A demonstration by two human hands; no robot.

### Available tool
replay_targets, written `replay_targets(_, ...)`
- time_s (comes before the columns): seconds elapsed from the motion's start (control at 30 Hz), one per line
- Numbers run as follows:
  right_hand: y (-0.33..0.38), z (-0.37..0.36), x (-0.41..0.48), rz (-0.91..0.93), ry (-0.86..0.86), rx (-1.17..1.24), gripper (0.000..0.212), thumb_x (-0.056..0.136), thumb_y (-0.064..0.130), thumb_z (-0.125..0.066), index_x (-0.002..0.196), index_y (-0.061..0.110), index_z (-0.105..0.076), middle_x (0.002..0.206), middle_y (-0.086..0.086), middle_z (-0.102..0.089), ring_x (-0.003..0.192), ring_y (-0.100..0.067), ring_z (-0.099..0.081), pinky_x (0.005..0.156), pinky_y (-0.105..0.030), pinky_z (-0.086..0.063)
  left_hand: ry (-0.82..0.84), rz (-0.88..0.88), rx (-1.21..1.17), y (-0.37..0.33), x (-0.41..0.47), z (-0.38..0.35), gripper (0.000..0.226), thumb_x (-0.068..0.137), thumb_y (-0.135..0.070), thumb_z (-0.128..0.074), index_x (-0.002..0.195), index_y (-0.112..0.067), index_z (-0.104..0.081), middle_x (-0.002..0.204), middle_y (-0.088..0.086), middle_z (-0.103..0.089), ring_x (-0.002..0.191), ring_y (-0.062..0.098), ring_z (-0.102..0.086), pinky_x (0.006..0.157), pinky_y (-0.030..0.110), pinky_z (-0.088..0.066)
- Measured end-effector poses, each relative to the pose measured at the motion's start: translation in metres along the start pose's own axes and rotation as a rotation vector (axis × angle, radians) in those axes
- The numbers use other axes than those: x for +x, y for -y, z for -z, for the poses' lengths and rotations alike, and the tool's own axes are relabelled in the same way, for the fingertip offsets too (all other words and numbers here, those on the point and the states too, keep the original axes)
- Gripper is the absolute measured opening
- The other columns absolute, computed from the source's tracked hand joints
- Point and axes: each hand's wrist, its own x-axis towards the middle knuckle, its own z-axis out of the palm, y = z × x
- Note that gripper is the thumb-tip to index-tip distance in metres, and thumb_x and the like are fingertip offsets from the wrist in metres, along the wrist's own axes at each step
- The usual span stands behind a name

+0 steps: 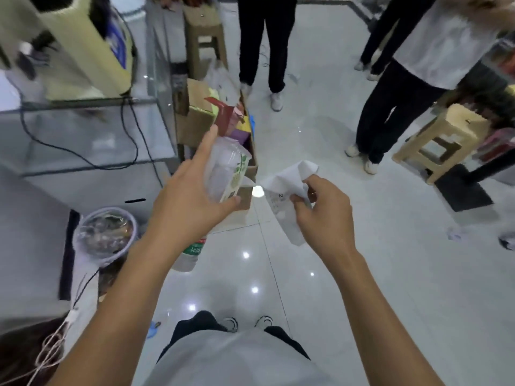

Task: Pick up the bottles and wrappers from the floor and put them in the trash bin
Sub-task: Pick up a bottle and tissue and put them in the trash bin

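Floor (334, 246): glossy pale tiles filled most of the frame, with other people's legs and stools along the top and right.
Cardboard box (195, 126): it stood open at upper centre, packed with coloured cartons, just beyond your left hand.
Trash bin (79, 240): round and lined with a clear bag, it sat at lower left beside your left forearm and already held some rubbish.
Left hand (184, 201): your fingers and thumb were wrapped round a clear plastic cup (227, 168), with the forefinger stretched along its side.
Right hand (323, 213): your fingers were pinched on a crumpled white wrapper (281, 196), held up at centre frame.
Bottle (191, 254): a green-labelled bottle showed just under your left wrist; I cannot tell whether you held it or it lay on the floor.
Scrap (454, 235): a small pale piece lay on the tiles at far right.
Progress: by my judgement you were about midway, with litter lifted in both hands, nothing of this load yet in the bin, and the scrap left to collect.
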Motion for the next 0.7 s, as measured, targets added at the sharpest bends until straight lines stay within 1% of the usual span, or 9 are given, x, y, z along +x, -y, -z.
replay_targets(0.07, 0.009, -0.013, 0.006, 0.085, 0.068, 0.018, 0.008, 0.093, 0.022, -0.063, 0.1, 0.022, -0.063, 0.093, 0.007, -0.065, 0.086, -0.014, -0.061, 0.069, -0.032, -0.05, -0.07, 0.079, 0.004, 0.012, -0.019, 0.007, 0.111, 0.079, -0.044, -0.078, 0.15, -0.06, 0.005, 0.152, -0.001, -0.044, 0.133, 0.028, -0.046, 0.088, 0.038, -0.042)
replay_targets(0.17, 0.025, -0.035, 0.003, 0.219, 0.174, 0.047, 0.007, 0.092, 0.023, -0.065, 0.099, 0.021, -0.063, 0.093, 0.006, -0.065, 0.084, -0.015, -0.061, 0.067, -0.031, -0.049, -0.18, 0.198, -0.003, 0.029, -0.052, 0.017, 0.11, 0.079, -0.04, -0.079, 0.151, -0.058, 0.003, 0.153, -0.006, -0.042, 0.136, 0.024, -0.043, 0.09, 0.034, -0.039)
replay_targets(0.23, 0.037, -0.051, -0.003, 0.295, 0.245, 0.058, 0.005, 0.093, 0.023, -0.066, 0.094, 0.022, -0.061, 0.09, 0.006, -0.064, 0.082, -0.014, -0.06, 0.063, -0.026, -0.045, -0.244, 0.284, -0.017, 0.039, -0.074, 0.023, 0.111, 0.08, -0.038, -0.079, 0.152, -0.057, 0.002, 0.152, -0.006, -0.044, 0.136, 0.022, -0.042, 0.092, 0.032, -0.037)
replay_targets(0.33, 0.063, -0.076, -0.013, 0.415, 0.351, 0.052, 0.013, 0.093, 0.021, -0.066, 0.086, 0.022, -0.055, 0.084, 0.007, -0.06, 0.076, -0.012, -0.055, 0.058, -0.016, -0.035, -0.349, 0.398, -0.009, 0.055, -0.104, 0.036, 0.113, 0.077, -0.04, -0.08, 0.151, -0.059, 0.003, 0.141, -0.004, -0.053, 0.121, 0.021, -0.052, 0.088, 0.035, -0.043)
replay_targets(0.4, 0.086, -0.094, -0.018, 0.495, 0.411, 0.044, 0.013, 0.093, 0.02, -0.066, 0.086, 0.021, -0.055, 0.083, 0.006, -0.059, 0.074, -0.013, -0.052, 0.057, -0.014, -0.031, -0.427, 0.465, 0.002, 0.071, -0.123, 0.048, 0.112, 0.076, -0.041, -0.08, 0.15, -0.061, 0.003, 0.145, -0.003, -0.05, 0.126, 0.024, -0.05, 0.088, 0.033, -0.04)
replay_targets(0.5, 0.126, -0.127, -0.027, 0.608, 0.485, 0.059, 0.012, 0.094, 0.021, -0.064, 0.086, 0.021, -0.055, 0.084, 0.005, -0.059, 0.077, -0.013, -0.055, 0.058, -0.017, -0.033, -0.52, 0.556, -0.002, 0.099, -0.147, 0.069, 0.111, 0.077, -0.042, -0.079, 0.15, -0.061, 0.003, 0.152, -0.001, -0.044, 0.135, 0.026, -0.044, 0.092, 0.034, -0.038)
replay_targets(0.6, 0.167, -0.162, -0.037, 0.677, 0.542, 0.076, 0.008, 0.094, 0.022, -0.064, 0.091, 0.021, -0.057, 0.088, 0.005, -0.061, 0.082, -0.015, -0.058, 0.066, -0.029, -0.048, -0.575, 0.653, 0.007, 0.129, -0.165, 0.095, 0.111, 0.078, -0.042, -0.079, 0.149, -0.062, 0.004, 0.157, -0.003, -0.037, 0.139, 0.027, -0.041, 0.098, 0.041, -0.041)
replay_targets(0.63, 0.181, -0.173, -0.039, 0.695, 0.553, 0.067, 0.006, 0.094, 0.022, -0.064, 0.093, 0.021, -0.058, 0.09, 0.005, -0.062, 0.083, -0.015, -0.058, 0.069, -0.032, -0.051, -0.586, 0.679, 0.007, 0.14, -0.169, 0.105, 0.111, 0.078, -0.042, -0.079, 0.149, -0.061, 0.004, 0.158, -0.004, -0.036, 0.14, 0.027, -0.04, 0.1, 0.042, -0.041)
replay_targets(0.7, 0.209, -0.197, -0.043, 0.742, 0.577, 0.045, 0.006, 0.093, 0.021, -0.065, 0.093, 0.02, -0.059, 0.089, 0.005, -0.062, 0.084, -0.015, -0.057, 0.07, -0.033, -0.05, -0.604, 0.719, 0.007, 0.163, -0.174, 0.127, 0.112, 0.079, -0.042, -0.08, 0.15, -0.061, 0.004, 0.158, -0.004, -0.035, 0.14, 0.026, -0.04, 0.101, 0.044, -0.041)
